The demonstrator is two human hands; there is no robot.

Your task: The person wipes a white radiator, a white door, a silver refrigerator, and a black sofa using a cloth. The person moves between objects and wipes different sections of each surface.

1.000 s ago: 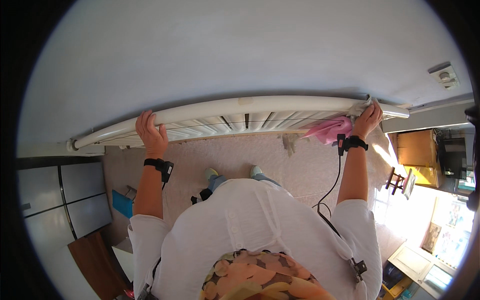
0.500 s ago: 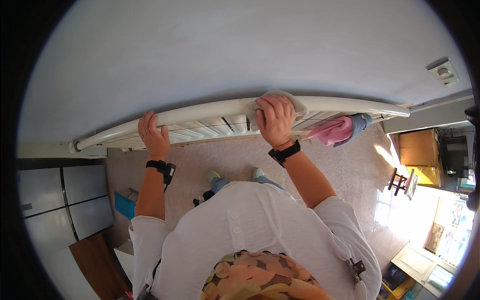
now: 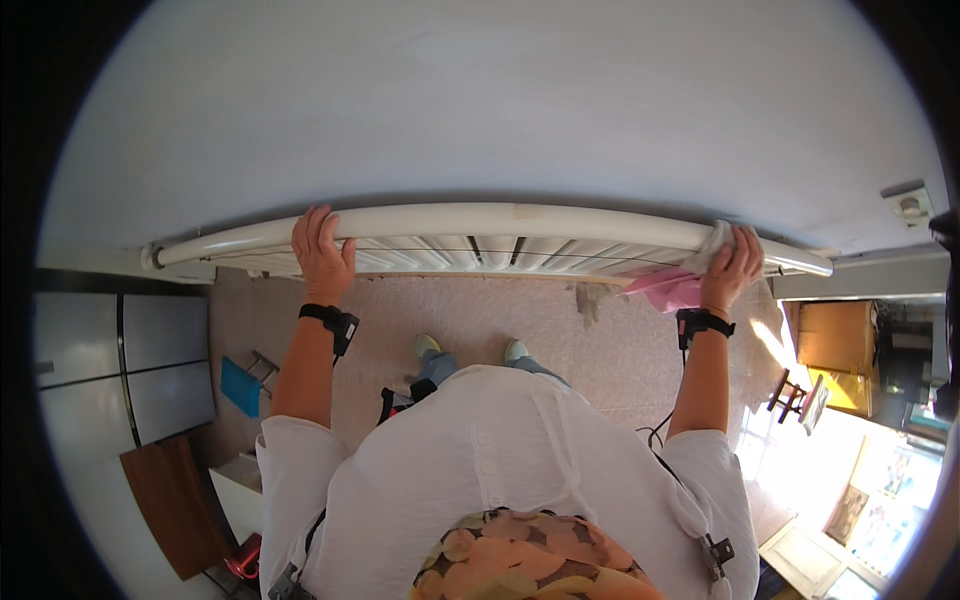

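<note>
With the left hand point(image 3: 323, 258) grasping the white pipe point(image 3: 430, 219) along the wall point(image 3: 480, 110) and the right hand point(image 3: 735, 268) gripping a grey cloth point(image 3: 716, 240) against that pipe near its right end, a low sideways sweep could dislodge the adjacent pink cloth point(image 3: 667, 291).

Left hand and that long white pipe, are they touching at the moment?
Touching. The head view shows the left hand laid across the white pipe, its fingers over the top and covering part of it, with no gap visible.
</note>
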